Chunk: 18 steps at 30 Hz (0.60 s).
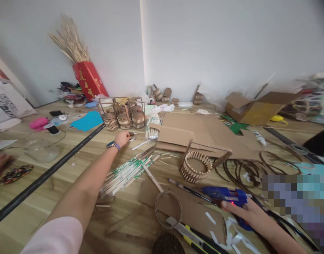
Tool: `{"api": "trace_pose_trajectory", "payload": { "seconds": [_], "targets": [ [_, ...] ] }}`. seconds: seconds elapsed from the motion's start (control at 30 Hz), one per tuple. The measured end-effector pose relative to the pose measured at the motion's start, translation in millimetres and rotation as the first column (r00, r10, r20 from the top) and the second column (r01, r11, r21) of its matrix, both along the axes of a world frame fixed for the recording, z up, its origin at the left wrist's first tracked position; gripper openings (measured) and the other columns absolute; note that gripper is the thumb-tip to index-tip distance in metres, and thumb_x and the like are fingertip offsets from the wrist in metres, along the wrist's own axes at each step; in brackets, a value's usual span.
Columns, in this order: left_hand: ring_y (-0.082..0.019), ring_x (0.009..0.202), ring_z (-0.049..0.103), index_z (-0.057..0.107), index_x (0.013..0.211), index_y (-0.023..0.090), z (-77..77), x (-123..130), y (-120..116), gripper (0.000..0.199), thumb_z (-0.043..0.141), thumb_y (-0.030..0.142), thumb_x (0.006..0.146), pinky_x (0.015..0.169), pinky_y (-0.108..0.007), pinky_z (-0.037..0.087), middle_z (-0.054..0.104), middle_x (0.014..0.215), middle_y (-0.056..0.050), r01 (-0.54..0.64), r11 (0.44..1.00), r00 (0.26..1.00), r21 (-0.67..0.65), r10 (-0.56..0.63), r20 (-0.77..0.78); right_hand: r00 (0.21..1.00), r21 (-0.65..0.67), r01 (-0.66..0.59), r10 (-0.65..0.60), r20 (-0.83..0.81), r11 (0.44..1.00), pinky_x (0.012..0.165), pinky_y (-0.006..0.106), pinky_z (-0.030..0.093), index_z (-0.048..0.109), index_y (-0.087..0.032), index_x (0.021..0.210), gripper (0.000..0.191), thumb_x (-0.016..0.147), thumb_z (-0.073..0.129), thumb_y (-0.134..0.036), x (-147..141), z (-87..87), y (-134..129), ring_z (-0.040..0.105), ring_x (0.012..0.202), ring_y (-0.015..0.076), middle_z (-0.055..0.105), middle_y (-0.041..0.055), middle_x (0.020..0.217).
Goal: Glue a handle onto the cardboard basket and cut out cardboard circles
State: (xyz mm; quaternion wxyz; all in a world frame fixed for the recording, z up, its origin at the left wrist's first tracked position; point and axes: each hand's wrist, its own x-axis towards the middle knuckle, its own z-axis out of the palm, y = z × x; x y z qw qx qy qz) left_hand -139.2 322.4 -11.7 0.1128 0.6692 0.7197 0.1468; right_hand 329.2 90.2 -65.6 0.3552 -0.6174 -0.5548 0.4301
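My left hand [123, 138], with a watch on its wrist, is stretched far forward. Its fingers are closed at a small dark brown piece [131, 134], too small to name, in front of several little lidded baskets [124, 118] with tall handles. At the right, my right hand [248, 211] is wrapped round a blue glue gun [225, 194] with a red light glowing on it. Behind the gun's nozzle stands an open round basket [196, 167] of light slats with a brown handle. A thin hoop [168, 210] and a black pen [190, 190] lie nearer to me.
Wrapped chopsticks [127, 173] lie mid-table by a cardboard sheet [201, 132]. A yellow-black utility knife [193, 240] is near the front edge. Brown strips [241, 173] coil at the right, below an open cardboard box [257, 106]. Another person's hand [1, 164] shows far left.
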Motion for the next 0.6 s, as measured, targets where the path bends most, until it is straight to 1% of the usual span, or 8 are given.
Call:
{"api": "trace_pose_trajectory", "payload": {
  "seconds": [0.1, 0.23, 0.33, 0.4, 0.47, 0.5, 0.57, 0.6],
  "targets": [
    [-0.025, 0.107, 0.064, 0.061, 0.123, 0.017, -5.3, 3.4, 10.4, 0.033, 0.062, 0.035, 0.096, 0.09, -0.045, 0.056, 0.062, 0.126, -0.009, 0.016, 0.999, 1.0, -0.045, -0.015, 0.009, 1.0, -0.003, 0.004, -0.004, 0.012, 1.0, 0.076, 0.042, 0.058, 0.072, -0.021, 0.069, 0.054, 0.06, 0.076, -0.074, -2.3, 7.3, -0.1, 0.066, 0.072, 0.0295, 0.073, 0.0082, 0.072],
    [-0.026, 0.108, 0.064, 0.061, 0.123, 0.017, -7.1, 6.4, 15.0, 0.033, 0.063, 0.035, 0.095, 0.09, -0.045, 0.056, 0.062, 0.126, -0.009, 0.009, 0.999, 0.998, -0.038, -0.006, 0.068, 0.996, -0.091, -0.08, 0.084, 0.04, 0.993, 0.07, 0.04, 0.057, 0.072, -0.019, 0.067, 0.064, 0.054, 0.073, -0.082, 1.5, 26.7, -1.8, 0.063, 0.068, 0.0275, 0.071, 0.0083, 0.068],
    [-0.025, 0.107, 0.065, 0.061, 0.121, 0.016, -3.8, 6.6, 9.8, 0.032, 0.063, 0.034, 0.095, 0.09, -0.045, 0.056, 0.063, 0.124, -0.009, -0.022, 1.0, 0.987, 0.019, 0.019, 0.158, 0.99, -0.126, -0.139, 0.134, -0.045, 0.982, 0.069, 0.039, 0.055, 0.075, -0.018, 0.081, 0.063, 0.055, 0.078, -0.076, 3.7, 46.5, -9.3, 0.064, 0.074, 0.028, 0.072, 0.0104, 0.078],
    [-0.022, 0.099, 0.066, 0.064, 0.113, 0.014, 1.9, 7.7, 1.4, 0.026, 0.064, 0.033, 0.095, 0.087, -0.043, 0.056, 0.067, 0.114, -0.007, -0.047, 0.997, 0.969, 0.062, 0.03, 0.246, 0.957, -0.118, -0.258, 0.237, -0.167, 0.959, 0.071, 0.038, 0.054, 0.073, -0.018, 0.101, 0.063, 0.061, 0.081, -0.067, 1.3, 58.9, -16.0, 0.065, 0.078, 0.0275, 0.071, 0.0095, 0.084],
    [-0.019, 0.082, 0.067, 0.066, 0.099, 0.012, 10.7, 11.8, -11.9, 0.017, 0.067, 0.027, 0.091, 0.08, -0.036, 0.055, 0.07, 0.092, -0.003, -0.068, 0.993, 0.934, 0.099, 0.029, 0.355, 0.896, -0.114, -0.395, 0.355, -0.267, 0.911, 0.072, 0.036, 0.052, 0.065, -0.02, 0.122, 0.066, 0.069, 0.08, -0.057, -5.1, 68.0, -23.0, 0.064, 0.078, 0.025, 0.069, 0.0071, 0.084],
    [-0.018, 0.073, 0.065, 0.066, 0.094, 0.012, 15.9, 15.5, -20.6, 0.014, 0.068, 0.024, 0.088, 0.075, -0.033, 0.054, 0.069, 0.08, -0.001, -0.074, 0.991, 0.909, 0.112, 0.021, 0.416, 0.869, -0.112, -0.442, 0.394, -0.298, 0.89, 0.071, 0.035, 0.051, 0.061, -0.02, 0.128, 0.066, 0.073, 0.079, -0.052, -9.6, 71.0, -26.7, 0.063, 0.076, 0.0233, 0.068, 0.0059, 0.083],
    [-0.015, 0.062, 0.061, 0.067, 0.09, 0.014, 26.7, 25.8, -42.2, 0.01, 0.069, 0.02, 0.083, 0.068, -0.027, 0.051, 0.064, 0.066, 0.003, -0.067, 0.989, 0.84, 0.13, -0.014, 0.543, 0.844, -0.1, -0.469, 0.412, -0.344, 0.877, 0.069, 0.033, 0.048, 0.058, -0.02, 0.132, 0.065, 0.075, 0.078, -0.043, -19.9, 73.7, -34.9, 0.061, 0.073, 0.0203, 0.066, 0.0039, 0.081],
    [-0.014, 0.062, 0.06, 0.067, 0.09, 0.014, 31.7, 32.3, -55.0, 0.01, 0.069, 0.019, 0.082, 0.067, -0.025, 0.05, 0.063, 0.064, 0.004, -0.054, 0.99, 0.796, 0.132, -0.037, 0.605, 0.838, -0.096, -0.461, 0.397, -0.375, 0.882, 0.068, 0.032, 0.047, 0.059, -0.02, 0.13, 0.062, 0.074, 0.079, -0.038, -25.3, 73.8, -39.4, 0.059, 0.072, 0.0194, 0.066, 0.0031, 0.08]
  ]
}}
